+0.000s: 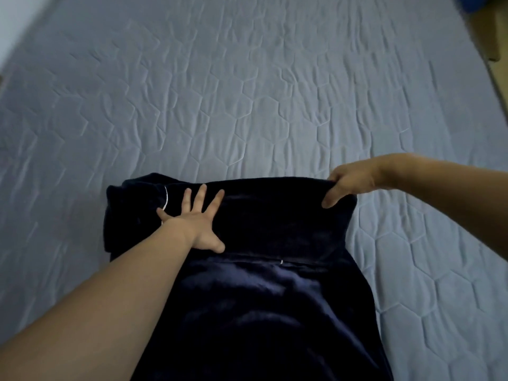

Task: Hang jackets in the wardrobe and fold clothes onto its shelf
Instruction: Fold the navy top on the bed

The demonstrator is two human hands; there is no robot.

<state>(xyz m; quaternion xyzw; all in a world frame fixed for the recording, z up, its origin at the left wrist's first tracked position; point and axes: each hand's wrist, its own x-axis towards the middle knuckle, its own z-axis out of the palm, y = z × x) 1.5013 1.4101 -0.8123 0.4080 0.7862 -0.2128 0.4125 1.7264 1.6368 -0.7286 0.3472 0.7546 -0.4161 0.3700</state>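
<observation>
A dark navy garment (275, 284) of plush fabric lies spread on the bed, running from the bottom edge of the view up to the middle. Its far part is folded over, and a thin white trim shows near its upper left corner. My left hand (196, 215) lies flat on the folded part with fingers spread, pressing the cloth down. My right hand (347, 182) pinches the garment's upper right corner, thumb on top and fingers curled over the edge.
The garment rests on a bed with a light grey-blue quilted cover (247, 92) stitched in hexagons, which fills most of the view. A wooden bed edge (494, 59) and something blue show at the top right corner.
</observation>
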